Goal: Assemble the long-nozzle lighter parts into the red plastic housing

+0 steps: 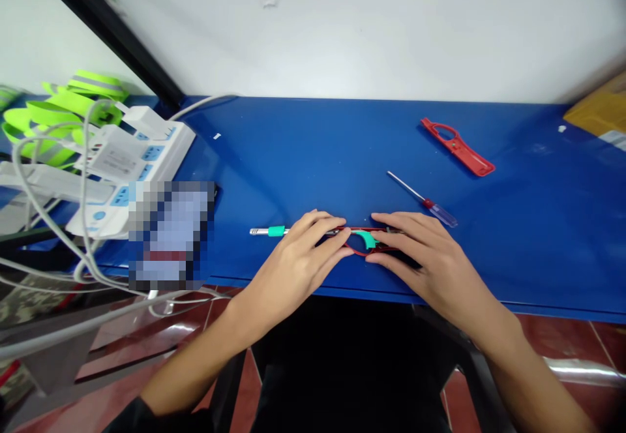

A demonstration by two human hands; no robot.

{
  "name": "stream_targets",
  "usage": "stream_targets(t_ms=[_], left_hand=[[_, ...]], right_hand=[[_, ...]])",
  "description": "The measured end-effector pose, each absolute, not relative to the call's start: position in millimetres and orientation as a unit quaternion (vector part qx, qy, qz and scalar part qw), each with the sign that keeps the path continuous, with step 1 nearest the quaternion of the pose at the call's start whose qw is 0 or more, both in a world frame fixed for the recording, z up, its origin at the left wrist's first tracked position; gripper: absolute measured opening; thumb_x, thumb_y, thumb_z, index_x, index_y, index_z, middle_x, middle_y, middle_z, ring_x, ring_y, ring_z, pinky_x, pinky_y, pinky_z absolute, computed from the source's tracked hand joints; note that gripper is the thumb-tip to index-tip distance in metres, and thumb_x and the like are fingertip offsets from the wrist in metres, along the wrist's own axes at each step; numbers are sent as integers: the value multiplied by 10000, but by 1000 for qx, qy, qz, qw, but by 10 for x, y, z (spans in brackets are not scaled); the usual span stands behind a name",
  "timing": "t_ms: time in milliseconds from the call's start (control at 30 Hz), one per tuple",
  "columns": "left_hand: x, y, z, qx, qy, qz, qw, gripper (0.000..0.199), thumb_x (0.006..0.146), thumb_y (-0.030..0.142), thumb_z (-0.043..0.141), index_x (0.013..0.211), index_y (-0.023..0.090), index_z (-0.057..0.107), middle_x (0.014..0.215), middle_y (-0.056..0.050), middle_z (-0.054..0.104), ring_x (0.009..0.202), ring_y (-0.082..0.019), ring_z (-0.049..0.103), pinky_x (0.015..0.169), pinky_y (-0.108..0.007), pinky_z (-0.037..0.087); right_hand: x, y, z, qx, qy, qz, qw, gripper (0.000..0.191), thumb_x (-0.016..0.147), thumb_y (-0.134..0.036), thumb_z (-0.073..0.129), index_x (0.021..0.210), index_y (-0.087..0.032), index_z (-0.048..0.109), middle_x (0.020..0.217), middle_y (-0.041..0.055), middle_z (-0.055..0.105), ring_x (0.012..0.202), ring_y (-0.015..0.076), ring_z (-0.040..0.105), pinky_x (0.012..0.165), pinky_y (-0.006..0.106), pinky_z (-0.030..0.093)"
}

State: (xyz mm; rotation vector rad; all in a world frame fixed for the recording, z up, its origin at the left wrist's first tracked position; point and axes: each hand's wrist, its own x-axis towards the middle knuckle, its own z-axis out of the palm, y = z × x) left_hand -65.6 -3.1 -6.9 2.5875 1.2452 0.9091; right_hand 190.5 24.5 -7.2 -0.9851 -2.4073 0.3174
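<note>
My left hand [298, 267] curls over a silver metal tool [261, 231] with a teal collar, whose tip sticks out to the left. The tool's shaft runs under my fingers toward a red plastic frame [364, 240] with an oval opening and a teal piece [366, 239] in it. My right hand [415, 257] grips the frame's right side, and its ends are hidden by my fingers. Just beyond my right hand, a small screwdriver [424, 199] with a red and clear handle lies on the blue table [303, 146]. Farther right lies a similar red plastic part [457, 147].
A white power strip [132, 165] with tangled cables stands at the left, beside a pixelated rectangle [171, 234]. Neon green reflective bands [63, 117] lie behind it. Cardboard [599, 113] sits at the far right corner. The table's front edge runs below my hands.
</note>
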Motion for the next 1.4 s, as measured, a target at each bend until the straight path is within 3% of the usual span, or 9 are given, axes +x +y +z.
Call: stream_targets(t_ms=[167, 367, 700, 833, 967, 1100, 1267, 1400], left_hand=[[-675, -13, -53, 853, 429, 282, 96, 279, 1083, 253, 620, 1347, 170, 655, 1338, -128, 718, 1249, -274, 645, 1072, -521, 575], [-706, 161, 66, 840, 437, 230, 225, 270, 1072, 412, 639, 1282, 247, 681, 1304, -63, 712, 1147, -230, 635, 990, -415, 476], [-656, 180, 86, 849, 441, 215, 198, 247, 1091, 382, 608, 1292, 253, 674, 1265, -63, 670, 1126, -223, 611, 981, -394, 424], [-666, 217, 141, 858, 439, 180, 196, 270, 1095, 416, 590, 1295, 252, 668, 1255, -66, 663, 1115, -232, 606, 980, -406, 436], [-689, 266, 222, 870, 424, 146, 205, 315, 1073, 483, 612, 1275, 250, 674, 1214, -59, 680, 1111, -242, 617, 1012, -426, 450], [-660, 249, 317, 875, 433, 119, 181, 271, 1079, 450, 615, 1248, 248, 677, 1201, -52, 679, 1098, -242, 637, 970, -410, 478], [-550, 167, 449, 900, 425, 41, 81, 276, 1121, 381, 545, 1279, 182, 654, 1200, -92, 657, 1114, -288, 642, 1008, -475, 494], [-475, 129, 432, 904, 422, 50, 53, 368, 1111, 491, 528, 1168, 151, 658, 1148, -110, 673, 1083, -297, 647, 986, -468, 501]], right_hand=[[1971, 218, -27, -339, -910, 70, 229, 333, 1071, -244, 618, 1385, -206, 721, 1458, 118, 707, 1303, 271, 687, 1097, 506, 581], [2004, 233, -15, -337, -910, 93, 222, 359, 1100, -221, 546, 1428, -220, 691, 1501, 66, 689, 1384, 254, 649, 1129, 480, 587], [1950, 167, -28, -397, -872, 143, 248, 298, 1108, -270, 550, 1392, -228, 634, 1504, 112, 675, 1396, 253, 649, 1204, 538, 543], [1954, 148, -43, -381, -887, 108, 237, 312, 1114, -225, 518, 1408, -210, 622, 1522, 140, 656, 1424, 253, 628, 1262, 593, 469], [2049, 90, -97, -389, -891, 73, 223, 422, 1075, -140, 553, 1477, -251, 614, 1594, 157, 577, 1476, 315, 564, 1239, 640, 456], [2113, 61, -116, -384, -895, 62, 217, 505, 1049, -81, 561, 1537, -213, 563, 1466, 155, 647, 1381, 306, 599, 1200, 572, 486], [2079, 74, -100, -378, -893, 52, 238, 429, 1041, -89, 600, 1461, -175, 582, 1417, 140, 677, 1325, 286, 615, 1185, 517, 493], [2041, 74, -107, -384, -883, 48, 264, 384, 1040, -112, 621, 1415, -191, 602, 1369, 128, 713, 1263, 284, 660, 1122, 505, 544]])
